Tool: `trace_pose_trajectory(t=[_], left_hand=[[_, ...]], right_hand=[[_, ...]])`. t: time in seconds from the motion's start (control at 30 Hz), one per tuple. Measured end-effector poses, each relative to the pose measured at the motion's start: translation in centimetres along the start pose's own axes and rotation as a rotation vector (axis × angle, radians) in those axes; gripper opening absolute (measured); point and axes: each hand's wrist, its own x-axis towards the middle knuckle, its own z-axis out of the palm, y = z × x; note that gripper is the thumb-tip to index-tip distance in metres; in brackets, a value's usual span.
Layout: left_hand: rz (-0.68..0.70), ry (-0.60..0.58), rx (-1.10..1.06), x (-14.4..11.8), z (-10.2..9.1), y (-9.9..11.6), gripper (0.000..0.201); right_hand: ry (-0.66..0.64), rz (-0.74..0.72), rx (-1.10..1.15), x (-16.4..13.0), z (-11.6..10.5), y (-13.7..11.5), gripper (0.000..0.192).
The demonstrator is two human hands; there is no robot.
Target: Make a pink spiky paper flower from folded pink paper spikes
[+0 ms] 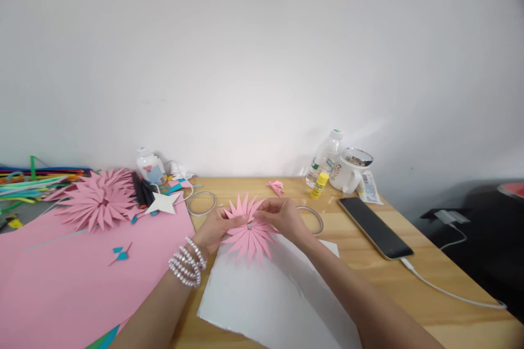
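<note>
A pink folded-paper flower [250,248] with many pointed petals is held up between both hands, over the far part of a white board [245,297]. My left hand [215,228], with pearl strands at the wrist, grips the flower's left side, its thumb pointing toward the small centre hole. On the upper right petals, my right hand [282,218] is closed in a pinch, its fingertips partly hidden. Behind the hands lies a small pink folded piece [277,187]. A ring-shaped roll of tape [201,203] rests left of the flower, and another ring [314,220] lies at the right wrist.
Pink paper [82,278] covers the left, bearing pink paper flowers [100,202] and a white paper star [164,204]. A white bottle [150,166] stands behind. At right are a glue stick [319,185], water bottle [323,159], mug [346,173] and charging phone [374,227].
</note>
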Motion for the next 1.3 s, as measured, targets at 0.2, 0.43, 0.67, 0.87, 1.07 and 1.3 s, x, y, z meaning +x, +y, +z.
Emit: trace_pose_trajectory(t=[0.2, 0.43, 0.67, 0.87, 1.07, 1.3], left_hand=[[-0.026, 0.078, 0.038, 0.2, -0.1, -0.2, 0.022], [-0.055, 0.111, 0.036, 0.3, 0.1, -0.5, 0.022], [-0.024, 0.119, 0.015, 0.3, 0.1, -0.5, 0.021], [-0.033, 0.187, 0.015, 0.2, 0.6, -0.5, 0.020], [-0.023, 0.209, -0.001, 0.3, 0.6, -0.6, 0.022], [-0.012, 0.163, -0.047, 0.5, 0.3, -1.1, 0.024]], right_hand=[[0.023, 0.012, -0.001, -0.1, 0.4, 0.2, 0.017], [0.056, 0.066, -0.013, -0.5, 0.7, 0.4, 0.024], [0.143, 0.031, -0.015, -0.3, 1.3, 0.9, 0.023], [0.119, 0.148, 0.085, -0.5, 1.5, 0.9, 0.022], [0.103, 0.189, 0.120, -0.5, 1.5, 0.2, 0.021], [0.111, 0.169, 0.098, -0.6, 1.4, -0.3, 0.025]])
